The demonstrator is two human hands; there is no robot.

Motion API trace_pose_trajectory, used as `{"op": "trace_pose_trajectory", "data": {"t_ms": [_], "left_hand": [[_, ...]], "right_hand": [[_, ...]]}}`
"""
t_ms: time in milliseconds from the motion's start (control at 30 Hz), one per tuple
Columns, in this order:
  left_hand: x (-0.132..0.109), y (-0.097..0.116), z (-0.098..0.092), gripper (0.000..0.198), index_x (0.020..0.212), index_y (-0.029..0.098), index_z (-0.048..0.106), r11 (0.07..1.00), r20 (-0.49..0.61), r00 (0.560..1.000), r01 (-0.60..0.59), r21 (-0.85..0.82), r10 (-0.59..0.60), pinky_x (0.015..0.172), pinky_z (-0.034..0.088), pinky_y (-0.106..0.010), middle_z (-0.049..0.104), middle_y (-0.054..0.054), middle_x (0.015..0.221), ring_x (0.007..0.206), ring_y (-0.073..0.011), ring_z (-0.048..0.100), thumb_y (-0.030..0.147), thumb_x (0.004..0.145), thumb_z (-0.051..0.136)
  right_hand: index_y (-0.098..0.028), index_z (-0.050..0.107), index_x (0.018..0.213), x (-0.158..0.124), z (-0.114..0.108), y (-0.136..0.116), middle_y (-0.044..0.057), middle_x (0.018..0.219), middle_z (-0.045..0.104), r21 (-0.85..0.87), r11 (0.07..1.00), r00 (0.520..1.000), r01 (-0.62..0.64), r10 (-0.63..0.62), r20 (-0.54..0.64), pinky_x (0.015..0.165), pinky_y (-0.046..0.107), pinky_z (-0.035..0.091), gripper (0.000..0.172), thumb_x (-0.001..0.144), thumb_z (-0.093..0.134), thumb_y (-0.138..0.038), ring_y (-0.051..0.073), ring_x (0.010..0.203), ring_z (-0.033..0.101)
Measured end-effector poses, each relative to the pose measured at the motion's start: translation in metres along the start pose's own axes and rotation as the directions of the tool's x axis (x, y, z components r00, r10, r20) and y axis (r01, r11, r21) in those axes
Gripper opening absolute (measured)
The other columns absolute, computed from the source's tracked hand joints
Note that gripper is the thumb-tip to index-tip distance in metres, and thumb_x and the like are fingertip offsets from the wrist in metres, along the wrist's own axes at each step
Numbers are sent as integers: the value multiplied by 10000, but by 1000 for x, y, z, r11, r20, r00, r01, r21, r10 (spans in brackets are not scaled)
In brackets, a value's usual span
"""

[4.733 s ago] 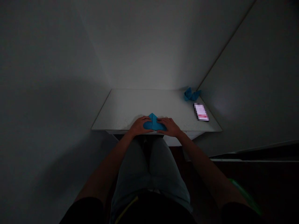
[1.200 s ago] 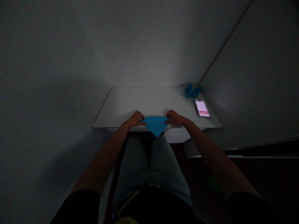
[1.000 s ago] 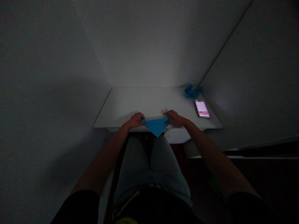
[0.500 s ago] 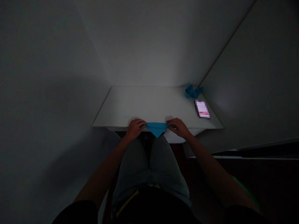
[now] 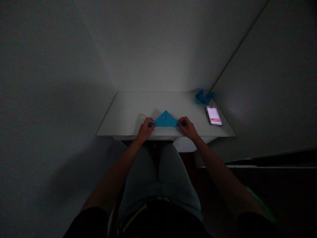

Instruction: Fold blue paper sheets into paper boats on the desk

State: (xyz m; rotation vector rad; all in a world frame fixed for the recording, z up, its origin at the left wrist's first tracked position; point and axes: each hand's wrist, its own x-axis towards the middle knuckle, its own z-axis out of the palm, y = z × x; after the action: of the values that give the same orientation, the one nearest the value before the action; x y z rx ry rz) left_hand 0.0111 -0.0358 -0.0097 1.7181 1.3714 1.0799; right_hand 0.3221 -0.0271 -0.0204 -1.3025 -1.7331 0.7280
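Note:
A sheet of blue paper (image 5: 163, 121), folded into a flat triangle, is held between my two hands over the front part of the white desk (image 5: 138, 102). Its peak points to the back wall and its long straight edge faces me. A short dark slit runs down from near the peak. My left hand (image 5: 146, 128) pinches the left corner. The right corner sits between the fingers of my right hand (image 5: 188, 127). My fingers cover both tips. I cannot tell if the paper touches the desktop.
Two folded blue paper pieces (image 5: 203, 97) stand at the desk's back right corner. In front of them lies a phone (image 5: 214, 115) with a lit, blurred screen. Walls close in the desk at the back and both sides. A white drawer (image 5: 184, 144) is under the front edge.
The paper has moved from the desk's front edge to farther over the desktop. Its point faced me and now faces the back wall. Both hands moved forward with it, still pinching its ends.

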Motion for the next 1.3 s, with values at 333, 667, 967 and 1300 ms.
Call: {"op": "trace_pose_trajectory", "data": {"t_ms": [333, 667, 967, 1300], "left_hand": [[14, -17, 5, 423, 1117, 205, 740, 999, -23, 1000, 11, -34, -12, 804, 576, -321, 781, -55, 1032, 809, -167, 686, 482, 807, 820], [14, -18, 6, 426, 1067, 198, 735, 990, -79, 995, 45, -133, -56, 816, 610, -348, 789, -78, 1071, 832, -182, 735, 540, 822, 806], [15, -12, 4, 322, 959, 195, 738, 992, -64, 996, 53, -115, -60, 904, 608, -373, 794, -59, 961, 889, -205, 755, 508, 884, 736], [16, -17, 2, 360, 1095, 204, 797, 991, -4, 999, 42, -125, -43, 947, 617, -400, 813, -81, 1110, 946, -219, 756, 450, 833, 814]], "right_hand": [[-228, 741, 1120, 13, 12, 10, 45, 863, 723, 46, 998, 999, -51, 52, -15, 709, 362, 543, 435, 857, 696, -572, 195, 713, 605], [-229, 770, 1018, 10, 12, -4, 2, 662, 599, 15, 996, 994, -93, 94, -58, 597, 331, 481, 557, 785, 756, -735, 179, 607, 534], [-229, 741, 963, 11, 13, -3, 5, 667, 618, -4, 995, 993, -96, 96, -75, 605, 323, 488, 511, 821, 717, -719, 176, 609, 552], [-233, 738, 1011, 11, 14, 1, -7, 642, 597, -12, 996, 995, -84, 83, -61, 618, 336, 505, 544, 793, 741, -732, 183, 605, 561]]}}
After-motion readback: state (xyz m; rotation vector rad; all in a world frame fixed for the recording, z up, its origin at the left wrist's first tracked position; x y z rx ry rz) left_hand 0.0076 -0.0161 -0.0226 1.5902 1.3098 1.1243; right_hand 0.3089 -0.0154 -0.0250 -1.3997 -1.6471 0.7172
